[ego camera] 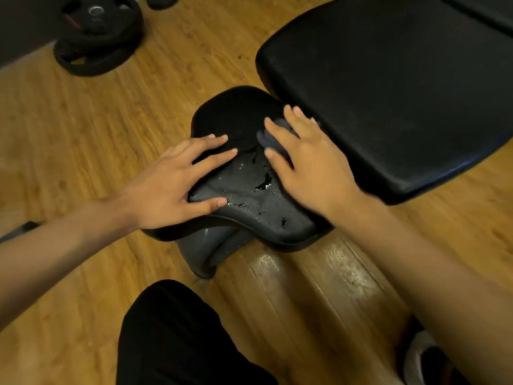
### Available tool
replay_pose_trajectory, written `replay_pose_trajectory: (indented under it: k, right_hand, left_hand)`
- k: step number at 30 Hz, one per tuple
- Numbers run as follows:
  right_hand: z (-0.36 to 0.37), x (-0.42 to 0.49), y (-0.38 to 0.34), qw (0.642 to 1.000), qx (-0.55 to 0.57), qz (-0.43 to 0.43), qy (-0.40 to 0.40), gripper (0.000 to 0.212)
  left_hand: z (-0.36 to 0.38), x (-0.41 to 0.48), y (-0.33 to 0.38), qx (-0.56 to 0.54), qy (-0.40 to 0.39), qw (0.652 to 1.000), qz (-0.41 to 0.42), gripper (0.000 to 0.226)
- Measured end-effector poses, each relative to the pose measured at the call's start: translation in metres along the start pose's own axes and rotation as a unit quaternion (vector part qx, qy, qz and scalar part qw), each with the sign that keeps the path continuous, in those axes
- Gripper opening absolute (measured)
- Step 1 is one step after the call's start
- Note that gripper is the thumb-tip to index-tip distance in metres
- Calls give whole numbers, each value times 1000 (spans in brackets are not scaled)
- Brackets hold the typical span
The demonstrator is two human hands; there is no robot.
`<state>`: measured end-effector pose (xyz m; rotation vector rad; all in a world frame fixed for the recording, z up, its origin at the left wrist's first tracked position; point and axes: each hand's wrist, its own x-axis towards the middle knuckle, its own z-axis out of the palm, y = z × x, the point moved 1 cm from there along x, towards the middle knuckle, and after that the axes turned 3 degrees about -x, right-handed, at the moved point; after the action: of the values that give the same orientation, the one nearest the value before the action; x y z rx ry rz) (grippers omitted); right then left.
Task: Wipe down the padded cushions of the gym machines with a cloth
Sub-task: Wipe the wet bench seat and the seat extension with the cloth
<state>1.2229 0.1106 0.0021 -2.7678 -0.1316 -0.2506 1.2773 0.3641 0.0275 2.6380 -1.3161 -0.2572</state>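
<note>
A small black padded seat cushion (249,195) sits low in the middle, its near half wet with droplets and small puddles. My left hand (177,179) rests flat on the cushion's left edge, fingers spread. My right hand (302,159) presses a dark grey cloth (273,137) onto the cushion's far right part with straight fingers; most of the cloth is hidden under the palm. A large black padded bench cushion (388,87) lies just right of the small one.
Black weight plates (97,37) are stacked on the wooden floor (69,129) at the far left. The seat's grey support post (205,251) stands below the cushion. My dark-trousered knee (172,334) is at the bottom, a shoe (424,359) at bottom right.
</note>
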Motion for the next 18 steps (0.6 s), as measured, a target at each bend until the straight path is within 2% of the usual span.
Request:
replay_pose_trajectory:
  k: [3,5,7,10,12,15,18]
  right_hand:
    - [-7,-80,-22,998,21,56,21,54]
    - [-4,-92,-26,997,12,58,39,51]
    - [-2,-54,-20,999,-13,30,28,51]
    - [2,32,-13,998,-38,-23,-52,50]
    - [3,54,-10,995,-56,-29,-75,52]
    - [-2,-1,-21,995,-90,-36,-26,55]
    - [-5,-73,-36,996,-78,-37,-32,54]
  left_hand:
    - [1,-1,1,-3,18,1000,-9,82]
    - [3,-2,2,-7,30,999,-9,82]
    - [6,-3,2,-15,40,999,-13,83]
    - [7,-3,4,-33,53,997,-37,91]
    - [6,-3,5,-40,61,996,-46,95]
    - [8,-4,6,-40,65,996,-47,96]
    - [11,-4,6,-35,68,996,-52,98]
